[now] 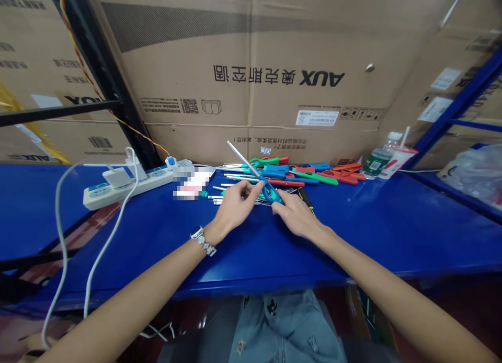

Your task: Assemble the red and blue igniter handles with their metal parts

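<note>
Head view: we hold a blue long-tubed lighter [270, 192] above the blue table [353, 237], its metal tube slanting up leftward. Our right hand [296, 211] grips the handle end; our left hand [237, 206] pinches near the tube's base. Just behind, more lighters [309, 176] piled; power strip [151, 182] left, bottle [377, 161] right.

Smooth blue plastic handle [270, 192], shiny metal rod [242, 157], glossy blue tabletop [384, 227], matt brown cardboard box [176, 65], polished metal wristwatch [203, 241]

Blue lighter [270, 191] in right-hand fingers [281, 210]
</note>
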Demonstrator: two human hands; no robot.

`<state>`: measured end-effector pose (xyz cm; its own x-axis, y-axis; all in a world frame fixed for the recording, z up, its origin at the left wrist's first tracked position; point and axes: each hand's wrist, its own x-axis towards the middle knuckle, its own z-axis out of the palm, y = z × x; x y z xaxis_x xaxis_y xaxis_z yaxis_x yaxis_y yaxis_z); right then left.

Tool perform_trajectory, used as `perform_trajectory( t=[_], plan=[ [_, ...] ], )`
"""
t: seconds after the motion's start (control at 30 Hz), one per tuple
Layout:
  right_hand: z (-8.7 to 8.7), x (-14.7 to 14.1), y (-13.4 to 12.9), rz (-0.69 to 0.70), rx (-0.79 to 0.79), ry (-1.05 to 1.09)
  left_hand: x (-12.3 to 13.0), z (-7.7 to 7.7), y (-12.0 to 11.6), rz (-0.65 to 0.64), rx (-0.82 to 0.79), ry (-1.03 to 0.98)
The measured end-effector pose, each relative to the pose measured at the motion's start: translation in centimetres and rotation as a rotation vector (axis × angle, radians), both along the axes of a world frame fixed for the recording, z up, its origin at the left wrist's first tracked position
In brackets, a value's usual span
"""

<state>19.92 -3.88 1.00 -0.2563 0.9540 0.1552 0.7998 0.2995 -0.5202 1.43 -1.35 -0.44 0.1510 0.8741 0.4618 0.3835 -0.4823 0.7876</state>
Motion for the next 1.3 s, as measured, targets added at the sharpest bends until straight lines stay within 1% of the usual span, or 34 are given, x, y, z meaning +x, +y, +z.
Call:
perform_trajectory(
  t=[0.03, 0.1, 0.23, 0.3, 0.37, 0.47, 0.5, 0.53, 0.6, 0.63, 0.7, 0.77, 0.83, 0.9, 0.97, 1.0, 1.07, 1.13, 1.2, 1.3],
  plan=[
    [-0.2, -0.4, -0.2, -0.002, -0.001, 0.017, 0.6, -0.2, 0.0, -0.068, -0.093, -0.039],
    [-0.5, -1.2, -0.6, 0.004, 0.016, 0.0, 1.7, -0.4, -0.1, -0.148, -0.213, -0.164],
    [-1.4, -3.0, -1.1, 0.049, 0.053, -0.093, 2.6, -0.2, -0.2, -0.215, -0.354, -0.472],
    [-1.7, -3.4, -1.3, 0.087, 0.085, -0.096, 2.3, 0.1, -0.2, -0.266, -0.415, -0.56],
    [-1.7, -3.4, -1.5, 0.134, 0.136, -0.067, 1.7, 0.4, -0.1, -0.285, -0.442, -0.604],
    [-1.2, -2.1, -1.0, 0.203, 0.156, 0.021, 0.4, 1.0, 0.3, -0.303, -0.45, -0.624],
    [-1.0, -1.5, -0.6, 0.206, 0.133, 0.068, -0.1, 1.1, 0.5, -0.319, -0.453, -0.619],
    [-0.8, -0.8, 0.0, 0.18, 0.103, 0.143, -0.5, 1.3, 0.7, -0.339, -0.455, -0.608],
    [-0.8, 0.5, 1.6, 0.075, 0.083, 0.289, -1.2, 1.5, 1.0, -0.382, -0.467, -0.557],
    [-0.8, 1.1, 2.5, 0.036, 0.068, 0.309, -1.6, 1.7, 1.1, -0.397, -0.477, -0.514],
    [-1.1, 2.0, 4.3, -0.019, 0.065, 0.298, -2.2, 1.9, 1.2, -0.395, -0.488, -0.388],
    [-1.5, 2.4, 5.7, -0.044, 0.069, 0.24, -2.7, 2.2, 1.2, -0.347, -0.459, -0.206],
    [-1.8, 2.3, 6.6, -0.018, 0.078, 0.175, -3.2, 2.2, 1.3, -0.283, -0.361, 0.019],
    [-1.8, 1.7, 7.1, 0.031, 0.104, 0.107, -3.5, 2.1, 1.5, -0.219, -0.214, 0.232],
    [-1.6, 0.9, 7.1, 0.08, 0.137, 0.018, -3.7, 1.7, 1.8, -0.167, -0.092, 0.391],
    [-1.4, 0.5, 7.0, 0.102, 0.152, -0.037, -3.8, 1.5, 1.9, -0.148, -0.057, 0.447],
    [-1.0, -0.2, 6.9, 0.134, 0.173, -0.156, -3.9, 1.1, 2.2, -0.128, -0.033, 0.522],
    [-0.7, -0.8, 6.9, 0.136, 0.177, -0.243, -4.0, 0.9, 2.3, -0.119, -0.021, 0.569],
    [-0.6, -1.1, 7.2, 0.118, 0.16, -0.275, -4.0, 0.8, 2.4, -0.111, 0.006, 0.61],
    [-0.7, -1.4, 7.9, 0.101, 0.13, -0.25, -4.0, 0.7, 2.4, -0.095, 0.051, 0.656]
  ],
)
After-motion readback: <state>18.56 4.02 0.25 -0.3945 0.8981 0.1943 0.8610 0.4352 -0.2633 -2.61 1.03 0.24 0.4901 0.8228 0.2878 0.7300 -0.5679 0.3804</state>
